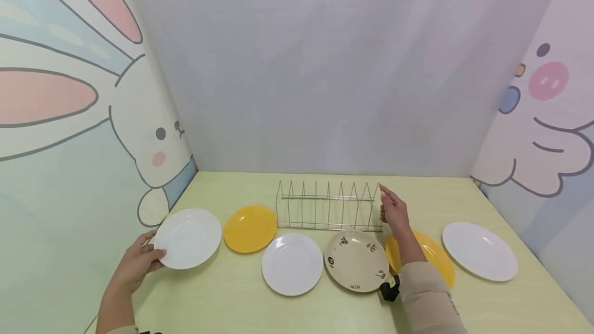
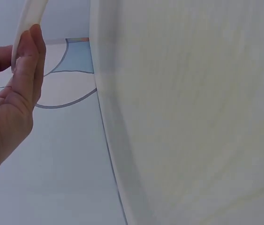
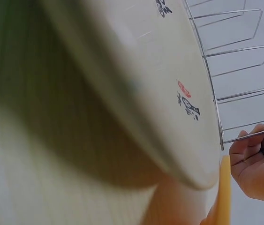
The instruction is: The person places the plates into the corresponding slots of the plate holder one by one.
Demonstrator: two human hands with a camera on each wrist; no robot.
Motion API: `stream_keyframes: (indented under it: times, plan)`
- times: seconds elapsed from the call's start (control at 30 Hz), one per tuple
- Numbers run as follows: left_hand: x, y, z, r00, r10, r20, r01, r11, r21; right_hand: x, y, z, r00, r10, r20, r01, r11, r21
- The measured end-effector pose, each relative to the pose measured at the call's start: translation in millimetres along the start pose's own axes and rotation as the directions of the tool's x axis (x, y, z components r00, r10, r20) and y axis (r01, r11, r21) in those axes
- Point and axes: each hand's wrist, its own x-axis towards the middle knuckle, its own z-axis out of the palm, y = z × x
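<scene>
At left over the table (image 1: 223,305), a white plate (image 1: 187,238) is pinched at the rim by the left hand (image 1: 138,261); the rack (image 1: 328,198) is gripped at its right end by the right hand (image 1: 394,213). Yellow plate (image 1: 250,229) is set left of rack, second white plate (image 1: 292,264) and patterned plate (image 1: 356,261) in front; second yellow plate (image 1: 436,256) is partly hidden by the right forearm (image 1: 411,246), third white plate (image 1: 480,250) placed far right.

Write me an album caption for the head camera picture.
Left hand holds a white plate, right hand grips the wire rack, and five more plates lie on the table.
</scene>
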Motion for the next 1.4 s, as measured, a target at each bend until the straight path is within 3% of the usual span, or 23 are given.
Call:
stream_keyframes:
  times: [0.17,0.33,0.57,0.7,0.87,1.07,1.23,1.4]
  plan:
    - [-0.4,4.9,2.7,0.999,0.04,-0.019,-0.039,0.999,0.013,0.6,0.6,0.1,1.0,0.007,-0.003,-0.007,1.0,0.005]
    - [-1.5,6.9,5.4,0.998,0.036,-0.042,-0.036,0.999,0.012,0.5,2.5,0.9,1.0,0.007,0.0,-0.007,1.0,0.016]
    - [-9.4,13.9,18.7,0.995,-0.035,-0.089,0.032,0.999,-0.035,-2.3,5.2,-0.4,1.0,0.006,0.006,-0.006,1.0,0.013]
    - [-11.0,20.6,26.2,0.991,-0.057,-0.125,0.044,0.993,-0.108,-3.2,4.6,-0.7,1.0,0.0,-0.001,0.0,1.0,0.008]
    - [-10.4,28.7,34.4,0.981,-0.098,-0.165,0.055,0.966,-0.252,-3.2,3.4,1.2,1.0,-0.005,-0.001,0.005,1.0,0.003]
    - [-8.7,43.3,52.7,0.975,-0.15,-0.165,0.073,0.914,-0.4,-2.6,2.2,2.0,1.0,-0.023,-0.01,0.023,1.0,0.009]
    - [-9.4,50.4,68.7,0.973,-0.166,-0.159,0.069,0.869,-0.49,-2.1,1.0,2.1,1.0,-0.019,0.003,0.019,1.0,0.003]
    - [-8.0,55.1,83.3,0.974,-0.146,-0.175,0.037,0.857,-0.513,-2.0,1.1,0.9,1.0,-0.016,0.001,0.016,1.0,-0.009]
